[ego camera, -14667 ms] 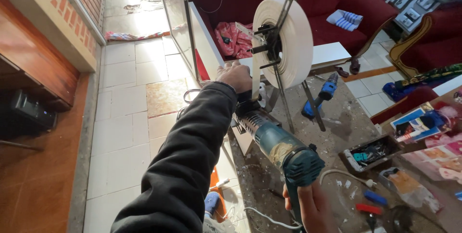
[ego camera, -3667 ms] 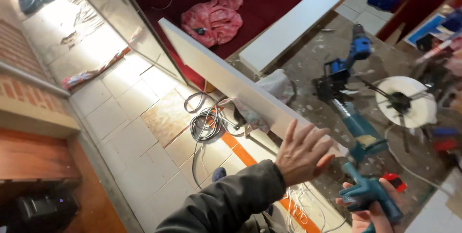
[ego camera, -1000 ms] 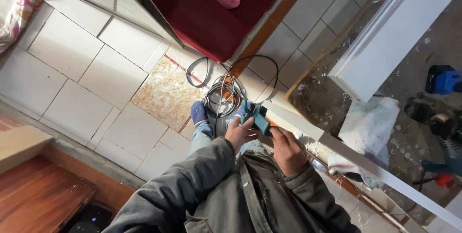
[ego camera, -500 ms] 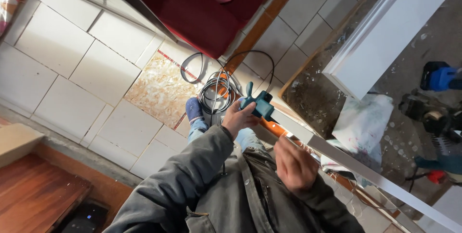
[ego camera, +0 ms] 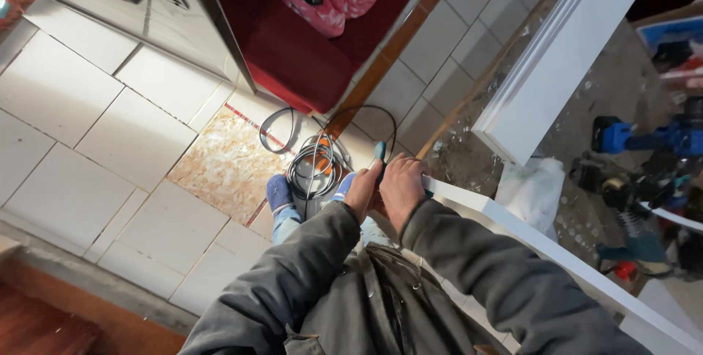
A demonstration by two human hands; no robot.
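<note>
Both hands closed on the teal tool at the board's end.
Left hand (ego camera: 364, 188) and right hand (ego camera: 401, 185) gripped the teal tool (ego camera: 379, 154) against the white board (ego camera: 556, 256). Best kept square, cable coil (ego camera: 313, 169) clear of my feet.

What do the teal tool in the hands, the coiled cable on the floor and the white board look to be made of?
Teal tool: probably moulded plastic, matte; mostly hidden by the left hand and right hand.
Cable: rubber or plastic sheath, black, bending in loose loops.
White board: likely painted wood or plastic trim, smooth, with straight stepped edges.
Floor: glazed pale tiles with grout lines.
</note>
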